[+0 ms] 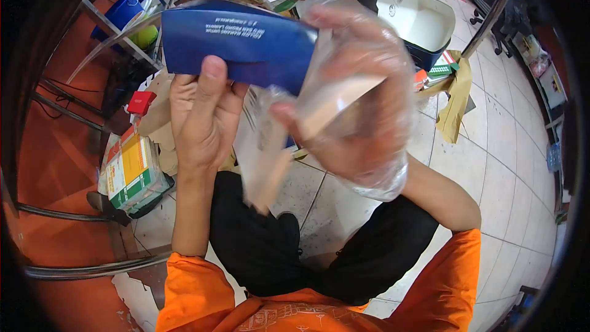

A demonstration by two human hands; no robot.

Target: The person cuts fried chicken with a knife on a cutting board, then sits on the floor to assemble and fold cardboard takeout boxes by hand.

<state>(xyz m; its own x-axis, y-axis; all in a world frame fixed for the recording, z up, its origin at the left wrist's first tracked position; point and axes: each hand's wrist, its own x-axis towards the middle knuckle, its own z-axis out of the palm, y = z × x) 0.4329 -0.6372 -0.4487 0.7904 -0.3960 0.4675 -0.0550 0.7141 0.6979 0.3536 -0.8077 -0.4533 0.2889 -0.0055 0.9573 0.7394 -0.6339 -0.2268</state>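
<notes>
A partly folded cardboard food box [239, 43], dark blue with small white print outside and pale inside, is held up in front of my chest. My left hand [203, 110] is bare and grips its lower left edge, thumb on the blue face and fingers behind. In a loose clear plastic glove, my right hand [369, 104] is closed around the right side of the box, among its pale flaps; motion blurs it. One flap hangs down between my hands. Beyond my right hand stands a similar open food box [433, 21], blue outside and white inside, its lid raised.
Plastic-wrapped printed packs [132, 175] and a small red box [141, 102] are at the left by a metal rack [110, 24]. Blue buckets [123, 12] stand behind. Brown torn paper [453, 107] hangs at the right over the tiled floor [491, 166]. My knees are below the box.
</notes>
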